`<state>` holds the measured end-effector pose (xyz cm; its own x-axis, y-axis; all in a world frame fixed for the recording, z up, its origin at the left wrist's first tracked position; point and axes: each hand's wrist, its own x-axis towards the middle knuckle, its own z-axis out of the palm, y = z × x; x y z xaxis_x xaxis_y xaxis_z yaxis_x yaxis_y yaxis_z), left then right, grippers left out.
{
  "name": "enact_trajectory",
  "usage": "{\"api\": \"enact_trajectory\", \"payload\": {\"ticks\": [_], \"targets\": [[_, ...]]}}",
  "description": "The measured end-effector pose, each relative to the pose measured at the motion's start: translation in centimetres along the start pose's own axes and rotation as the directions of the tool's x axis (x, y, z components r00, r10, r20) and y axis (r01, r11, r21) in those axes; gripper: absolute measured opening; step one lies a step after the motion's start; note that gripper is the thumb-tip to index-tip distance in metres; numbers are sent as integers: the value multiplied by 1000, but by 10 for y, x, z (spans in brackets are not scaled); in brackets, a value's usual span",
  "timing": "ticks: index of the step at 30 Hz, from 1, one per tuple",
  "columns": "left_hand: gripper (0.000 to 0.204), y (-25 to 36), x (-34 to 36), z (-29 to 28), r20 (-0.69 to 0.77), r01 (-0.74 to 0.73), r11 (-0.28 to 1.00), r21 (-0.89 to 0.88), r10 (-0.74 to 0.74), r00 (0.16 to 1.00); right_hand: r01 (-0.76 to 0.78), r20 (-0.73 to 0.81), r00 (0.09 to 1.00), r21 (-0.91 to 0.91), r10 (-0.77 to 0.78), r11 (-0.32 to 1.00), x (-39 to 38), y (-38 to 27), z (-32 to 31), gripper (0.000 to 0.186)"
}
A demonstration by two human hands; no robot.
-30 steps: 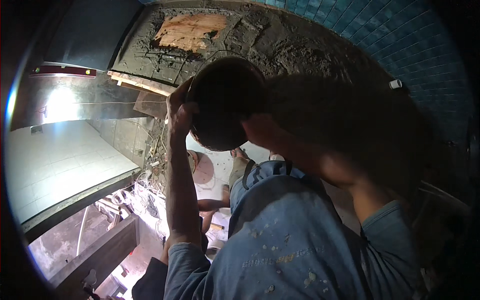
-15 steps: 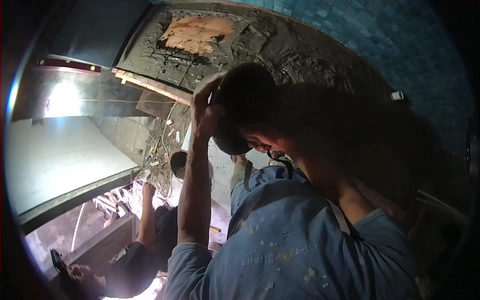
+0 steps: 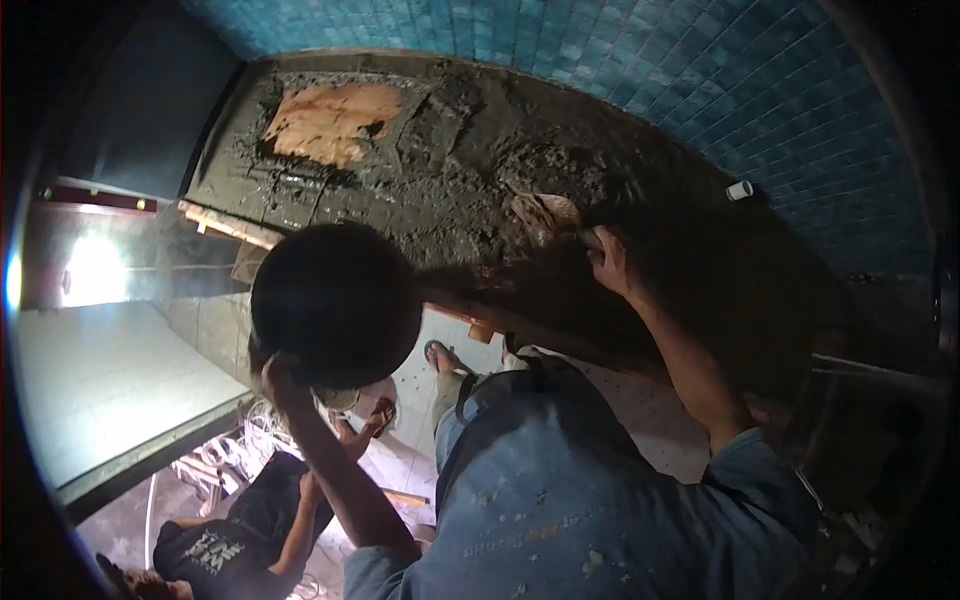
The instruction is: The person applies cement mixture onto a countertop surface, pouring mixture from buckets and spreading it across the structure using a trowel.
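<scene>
My left hand [image 3: 284, 385] grips the lower rim of a black round bucket [image 3: 335, 305], held up to the left of my body. Its inside cannot be made out in the dark. Out over the slab, my right hand [image 3: 612, 260] is closed around the handle of a trowel [image 3: 545, 213]. The trowel's blade, smeared and catching some light, rests on or just above dark wet mortar [image 3: 450, 220]. Shadow covers much of the mortar around my right hand.
Blue tiles [image 3: 640, 60] line the far wall. A bare wood patch [image 3: 335, 120] shows in the mortar. A white pipe end [image 3: 740, 190] stands out at right. A co-worker [image 3: 235, 545] is low at left beside a white panel [image 3: 120, 370] and a red level [image 3: 100, 198].
The bucket has moved left and down, now in my left hand alone. My right hand has left it, reached out over the mortar and taken hold of the trowel.
</scene>
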<state>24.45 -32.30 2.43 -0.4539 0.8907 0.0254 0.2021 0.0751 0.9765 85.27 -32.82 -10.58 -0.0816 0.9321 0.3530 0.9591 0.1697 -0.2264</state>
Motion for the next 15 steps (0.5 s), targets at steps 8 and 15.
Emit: {"api": "enact_trajectory", "payload": {"ticks": [8, 15], "targets": [[14, -100, -48, -140, 34, -486, 534, 692, 648, 761, 490, 127, 851, -540, -510, 684, 6, 106, 36, 47], [29, -106, -107, -133, -446, -116, 801, 588, 440, 779, -383, 171, 902, -104, 396, 918, 54, 157, 23, 38]]}}
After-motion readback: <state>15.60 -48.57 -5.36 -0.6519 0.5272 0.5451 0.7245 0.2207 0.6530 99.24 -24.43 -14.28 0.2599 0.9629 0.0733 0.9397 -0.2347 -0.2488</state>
